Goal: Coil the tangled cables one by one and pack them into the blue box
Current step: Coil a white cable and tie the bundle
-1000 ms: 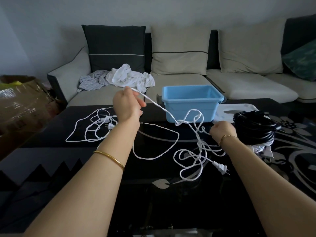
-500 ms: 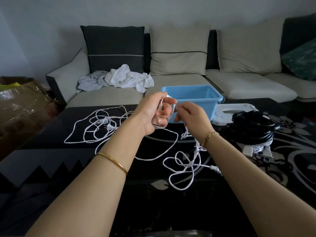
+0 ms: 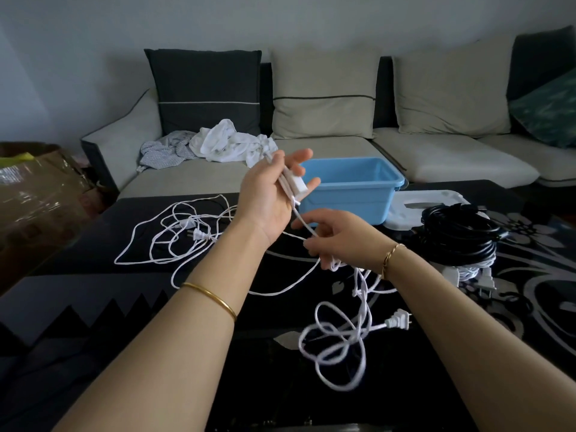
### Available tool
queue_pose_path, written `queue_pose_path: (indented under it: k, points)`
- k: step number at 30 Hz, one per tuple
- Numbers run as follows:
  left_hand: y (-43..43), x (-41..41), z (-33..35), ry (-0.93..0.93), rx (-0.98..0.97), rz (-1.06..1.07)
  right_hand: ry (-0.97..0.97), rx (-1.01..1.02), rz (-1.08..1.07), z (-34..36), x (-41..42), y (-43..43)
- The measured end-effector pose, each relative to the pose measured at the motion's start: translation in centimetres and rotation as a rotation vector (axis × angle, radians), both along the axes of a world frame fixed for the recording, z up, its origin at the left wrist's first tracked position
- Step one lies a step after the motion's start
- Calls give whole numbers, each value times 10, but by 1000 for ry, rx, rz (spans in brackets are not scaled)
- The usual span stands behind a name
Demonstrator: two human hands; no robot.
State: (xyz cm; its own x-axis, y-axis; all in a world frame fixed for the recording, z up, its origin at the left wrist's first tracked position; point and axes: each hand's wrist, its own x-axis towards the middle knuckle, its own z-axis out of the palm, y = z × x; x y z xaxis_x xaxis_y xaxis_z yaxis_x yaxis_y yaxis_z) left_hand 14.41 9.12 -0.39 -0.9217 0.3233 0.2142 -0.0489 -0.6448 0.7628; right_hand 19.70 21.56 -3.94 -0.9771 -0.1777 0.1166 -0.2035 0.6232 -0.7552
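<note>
The fingers of the left hand are stretched out nearly straight, with the palm turned toward us. Strands of the white cable lie across them, together with a small white block on that cable. We cannot tell whether the thumb clamps the strands. Just below, the right hand has its fingers curled and pinches the same cable, which runs in a short straight stretch between the two hands. From the right hand the cable drops in loose loops to the black counter, and its two-pin plug lies near the right forearm.

Both hands are above the counter, in front of the blue box, which stands at the counter's far edge. Just to the right of the box lies a flat white plastic piece. Nearer us on that side sits a coil of black cable. On the counter's left side we see a further tangle of white cable with a second plug. Behind the counter are a sofa with crumpled clothes on it and, at far left, a cardboard box.
</note>
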Motion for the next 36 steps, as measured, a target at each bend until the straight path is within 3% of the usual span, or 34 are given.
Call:
queue_pose_path:
  k: [6, 10, 16, 19, 24, 26, 32, 36]
  points:
    - [7, 1, -8, 210, -247, 332, -46, 145, 43, 3, -2, 1]
    - [7, 2, -15, 506, -719, 509, 36, 244, 6, 9, 0, 4]
    - [2, 4, -14, 790, -1330, 475, 141, 376, -116, 18, -2, 18]
    - [-5, 2, -18, 805, -1567, 363, 139, 306, -123, 18, -2, 33]
    - [-10, 10, -17, 786, -1670, 28, 166, 96, -217, 6, -8, 45]
    - [-9, 9, -18, 812, -1721, 36, 145, -16, -275, 2, -10, 44]
    - [-10, 5, -21, 712, -1600, 124, 86, -302, -484, -2, -14, 50]
    - [-7, 3, -20, 628, -1452, 246, 93, -287, -604, -7, -18, 56]
